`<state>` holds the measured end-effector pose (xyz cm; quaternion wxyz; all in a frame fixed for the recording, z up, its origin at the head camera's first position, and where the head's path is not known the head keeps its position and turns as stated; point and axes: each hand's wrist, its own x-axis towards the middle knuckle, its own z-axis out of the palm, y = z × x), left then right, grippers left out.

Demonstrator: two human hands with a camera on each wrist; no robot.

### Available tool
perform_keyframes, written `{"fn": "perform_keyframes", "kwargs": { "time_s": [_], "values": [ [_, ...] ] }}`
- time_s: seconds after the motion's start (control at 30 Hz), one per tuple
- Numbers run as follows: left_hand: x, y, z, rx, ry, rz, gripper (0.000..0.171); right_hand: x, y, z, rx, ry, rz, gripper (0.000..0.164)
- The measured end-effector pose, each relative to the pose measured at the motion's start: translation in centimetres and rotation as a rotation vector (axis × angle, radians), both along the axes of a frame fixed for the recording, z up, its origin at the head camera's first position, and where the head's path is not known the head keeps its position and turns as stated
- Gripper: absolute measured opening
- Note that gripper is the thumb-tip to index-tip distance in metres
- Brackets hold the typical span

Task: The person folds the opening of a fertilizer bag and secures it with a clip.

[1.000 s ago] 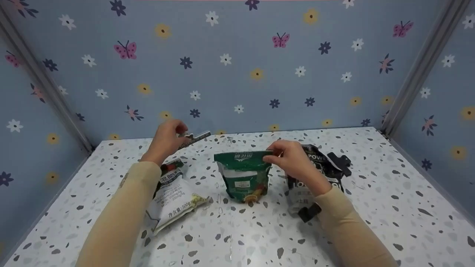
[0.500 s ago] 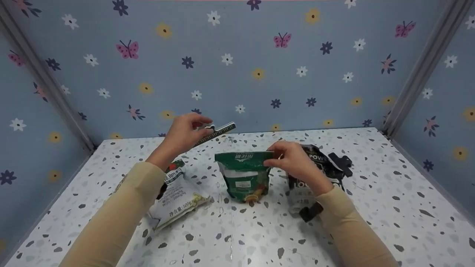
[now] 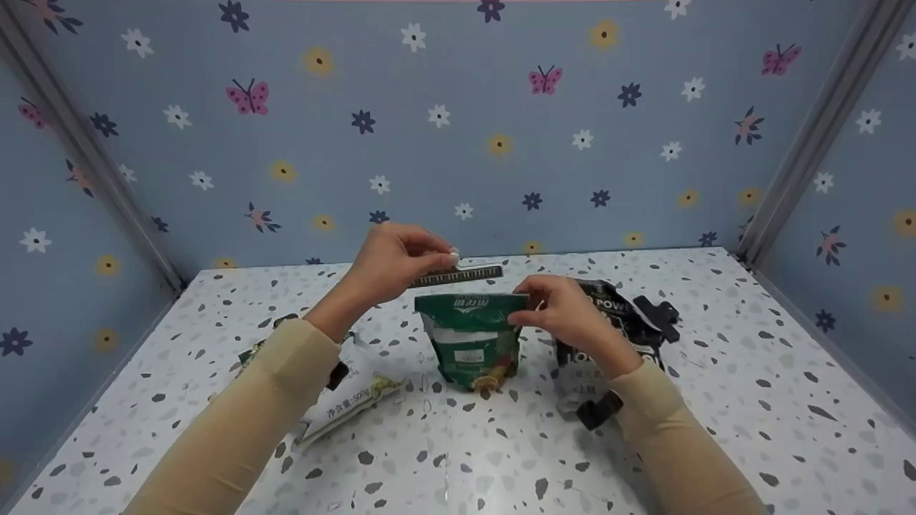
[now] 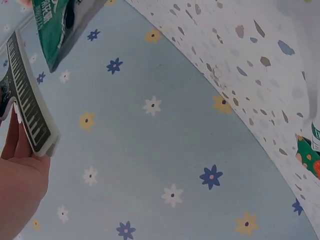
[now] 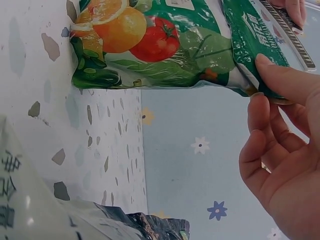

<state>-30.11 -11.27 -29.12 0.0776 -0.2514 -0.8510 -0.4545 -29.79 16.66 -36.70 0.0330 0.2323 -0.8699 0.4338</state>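
Observation:
In the head view a green pouch (image 3: pixel 469 350) stands upright in the middle of the table, its top flap folded toward the camera. My right hand (image 3: pixel 569 318) pinches the flap's right corner between thumb and fingers. The right wrist view shows the pouch's (image 5: pixel 155 45) printed fruit and vegetables. My left hand (image 3: pixel 390 263) pinches a long bag clip (image 3: pixel 469 276) with a piano-key pattern by its white handle. It hovers just above and behind the pouch's top edge, apart from it. In the left wrist view the clip (image 4: pixel 30 95) lies beside the pouch's green corner (image 4: pixel 50 30).
A white bag (image 3: pixel 358 386) lies at the left, partly hidden by my left forearm. A black bag (image 3: pixel 580 372) lies at the right, under my right forearm, with a black clip-like piece (image 3: pixel 657 317) at its upper end. A flowered wall (image 3: pixel 458 143) stands behind the table.
My left hand has carried the clip rightward from above the white bag to over the pouch, and the clip has turned nearly level. My right hand keeps its pinch on the pouch.

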Motion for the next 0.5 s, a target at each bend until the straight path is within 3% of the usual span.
{"fn": "perform_keyframes", "kwargs": {
  "time_s": [0.5],
  "values": [
    [0.6,2.5,-0.7,0.015,-0.024,0.003,0.006,-0.1,-0.1,0.0,-0.008,-0.018,-0.017,0.028]
  ]
}}
